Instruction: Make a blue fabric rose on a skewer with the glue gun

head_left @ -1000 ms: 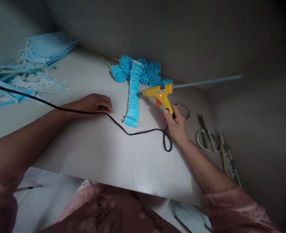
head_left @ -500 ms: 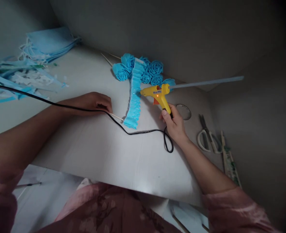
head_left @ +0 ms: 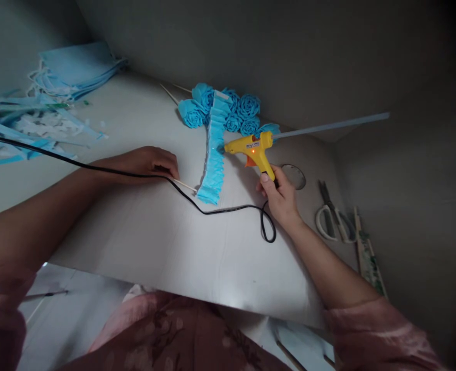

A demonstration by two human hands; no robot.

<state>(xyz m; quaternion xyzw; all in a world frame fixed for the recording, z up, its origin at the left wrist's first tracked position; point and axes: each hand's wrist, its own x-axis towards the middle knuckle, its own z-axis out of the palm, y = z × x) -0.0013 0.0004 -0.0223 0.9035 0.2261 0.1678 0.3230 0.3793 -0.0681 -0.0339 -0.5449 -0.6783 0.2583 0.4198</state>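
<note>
My right hand (head_left: 280, 196) is wrapped round the handle of a yellow glue gun (head_left: 257, 147), its small light glowing orange. A long, cloudy glue stick (head_left: 332, 125) juts from the gun's back end. The nozzle points left at a pleated light blue strip (head_left: 214, 154), close to its right edge; whether it touches I cannot tell. My left hand (head_left: 154, 162) rests on the table, closed on a thin wooden stick (head_left: 184, 183) whose tip meets the strip's near end. The strip's far end lies over or against several blue rosettes (head_left: 247, 108), some on sticks.
A black cord (head_left: 224, 211) crosses my left forearm and loops below my right hand. Scissors (head_left: 334, 216) and a ring-shaped roll (head_left: 294, 176) lie at the right. Blue face masks (head_left: 77, 67) are stacked back left, near cut scraps (head_left: 42, 123). Walls border the table (head_left: 181, 252).
The glue gun and my right hand have shifted very slightly right, with the glue stick's end tipping up a little. My left hand, the wooden stick and the strip stay put.
</note>
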